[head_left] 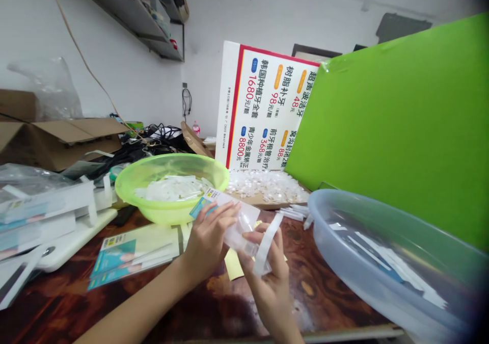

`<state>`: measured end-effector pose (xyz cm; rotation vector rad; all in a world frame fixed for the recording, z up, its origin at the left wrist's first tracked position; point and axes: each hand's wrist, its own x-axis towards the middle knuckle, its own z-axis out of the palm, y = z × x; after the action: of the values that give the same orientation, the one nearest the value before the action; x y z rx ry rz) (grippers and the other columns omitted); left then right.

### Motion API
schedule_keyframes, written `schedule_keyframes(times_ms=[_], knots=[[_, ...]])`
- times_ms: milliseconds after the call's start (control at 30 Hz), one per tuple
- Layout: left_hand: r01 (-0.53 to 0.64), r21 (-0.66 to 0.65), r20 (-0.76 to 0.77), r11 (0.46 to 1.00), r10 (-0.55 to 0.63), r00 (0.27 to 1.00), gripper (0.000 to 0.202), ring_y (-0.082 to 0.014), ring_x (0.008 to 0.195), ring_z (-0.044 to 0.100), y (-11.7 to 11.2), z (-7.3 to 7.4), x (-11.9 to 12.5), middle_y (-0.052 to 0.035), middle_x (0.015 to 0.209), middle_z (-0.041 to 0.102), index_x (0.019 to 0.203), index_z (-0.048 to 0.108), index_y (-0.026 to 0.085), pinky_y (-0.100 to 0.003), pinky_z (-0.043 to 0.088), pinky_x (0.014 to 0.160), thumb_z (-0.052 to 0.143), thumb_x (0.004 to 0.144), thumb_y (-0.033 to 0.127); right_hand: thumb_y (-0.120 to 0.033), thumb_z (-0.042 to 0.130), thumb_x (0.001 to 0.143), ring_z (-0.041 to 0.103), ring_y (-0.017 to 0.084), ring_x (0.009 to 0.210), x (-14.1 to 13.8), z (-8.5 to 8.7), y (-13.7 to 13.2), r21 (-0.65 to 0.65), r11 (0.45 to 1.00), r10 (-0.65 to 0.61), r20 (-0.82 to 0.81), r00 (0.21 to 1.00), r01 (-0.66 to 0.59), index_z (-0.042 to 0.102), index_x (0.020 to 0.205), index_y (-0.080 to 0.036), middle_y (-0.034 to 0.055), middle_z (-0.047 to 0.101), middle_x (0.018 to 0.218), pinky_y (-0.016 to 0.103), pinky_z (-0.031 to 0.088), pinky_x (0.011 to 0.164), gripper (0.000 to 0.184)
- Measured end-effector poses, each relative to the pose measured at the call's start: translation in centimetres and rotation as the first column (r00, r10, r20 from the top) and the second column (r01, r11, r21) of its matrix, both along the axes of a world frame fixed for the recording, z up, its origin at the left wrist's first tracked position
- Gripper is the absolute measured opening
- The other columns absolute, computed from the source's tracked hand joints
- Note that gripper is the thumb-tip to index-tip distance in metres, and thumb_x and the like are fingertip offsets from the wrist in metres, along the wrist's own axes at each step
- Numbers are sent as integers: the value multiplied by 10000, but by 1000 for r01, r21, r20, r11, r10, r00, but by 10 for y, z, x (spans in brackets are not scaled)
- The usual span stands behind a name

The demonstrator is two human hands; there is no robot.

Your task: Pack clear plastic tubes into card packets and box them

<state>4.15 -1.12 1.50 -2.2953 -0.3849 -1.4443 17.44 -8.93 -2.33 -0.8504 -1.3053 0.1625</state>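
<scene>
Over the middle of the table, both hands are on a white and blue printed plastic packet (250, 211). My left hand (210, 234) grips its printed side, fingers bent over the top. Around the clear lower end of the packet, my right hand (273, 272) has its fingers closed. A narrow white strip (267, 242) hangs across the right fingers; whether it is attached to the packet I cannot tell. Yellow paper (234, 265) lies underneath. To the left of my left hand is a stack of similar printed packets (122, 255).
A yellow-green basin (153, 212) holds clear and white pieces. At right, a translucent blue basin (340, 262) contains white strips. Small clear pieces (267, 186) lie in a cardboard tray before a price board (233, 104). More packets (46, 206) lie on a white board at left.
</scene>
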Motion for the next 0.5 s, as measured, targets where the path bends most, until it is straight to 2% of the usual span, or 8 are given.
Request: schedule_keyframes(times_ms=[100,167,267,333,367,400,433,500], knots=[[-9,35,-55,999,11,998,351,-221,1204,618,0,-1,2,-173,1208,700,1285,484,118,-379,507,960,399,945,122,-291,517,941,527,238,1111,-2,-4,-5,-19,999,36,-3,999,-36,643,1081,-226,84,496,1138,384,469,951,199],[-30,65,-81,997,35,996,405,-237,1235,596,0,-4,2,-175,1227,690,1329,488,105,-389,517,964,390,936,89,-329,428,982,534,244,1133,-4,-3,-8,-5,1000,5,-27,1000,-5,638,1117,-213,100,508,1164,410,466,968,275],[-22,71,-99,997,29,995,362,-255,1256,575,-2,-11,3,-170,1244,683,1264,561,103,-411,510,981,390,946,84,-320,468,990,654,192,900,-9,1,-6,58,994,-70,-267,961,88,543,1161,-227,75,632,1051,330,551,760,209],[-17,73,-104,997,24,994,343,-256,1235,588,-5,-16,4,-153,1219,700,1241,585,106,-418,501,988,385,963,102,-290,566,959,657,136,634,-12,4,0,64,990,-81,-487,869,128,485,1110,-231,40,696,944,236,527,562,181],[-20,72,-106,997,28,994,342,-254,1222,597,-6,-18,5,-145,1202,709,1239,589,106,-418,498,989,379,970,110,-280,596,947,635,119,554,-13,4,3,59,988,-85,-550,831,140,487,1058,-222,30,709,898,214,504,513,167],[-27,73,-101,997,35,994,344,-254,1209,605,-7,-19,5,-142,1187,716,1241,589,101,-415,497,987,373,974,114,-282,598,946,634,118,545,-15,4,6,56,987,-93,-557,825,149,512,993,-206,32,713,871,215,503,513,124],[-42,73,-95,996,49,994,346,-254,1198,613,-8,-19,6,-143,1180,719,1245,586,93,-411,498,985,372,974,113,-290,572,959,661,137,610,-16,3,8,57,986,-104,-510,854,154,552,938,-188,50,713,879,238,522,558,107],[-86,74,-80,994,92,992,346,-253,1172,630,-10,-17,5,-151,1178,719,1243,581,79,-398,506,974,379,963,103,-293,476,993,689,215,898,-18,-1,9,69,982,-143,-321,936,174,647,928,-163,102,696,1003,332,544,742,224]])
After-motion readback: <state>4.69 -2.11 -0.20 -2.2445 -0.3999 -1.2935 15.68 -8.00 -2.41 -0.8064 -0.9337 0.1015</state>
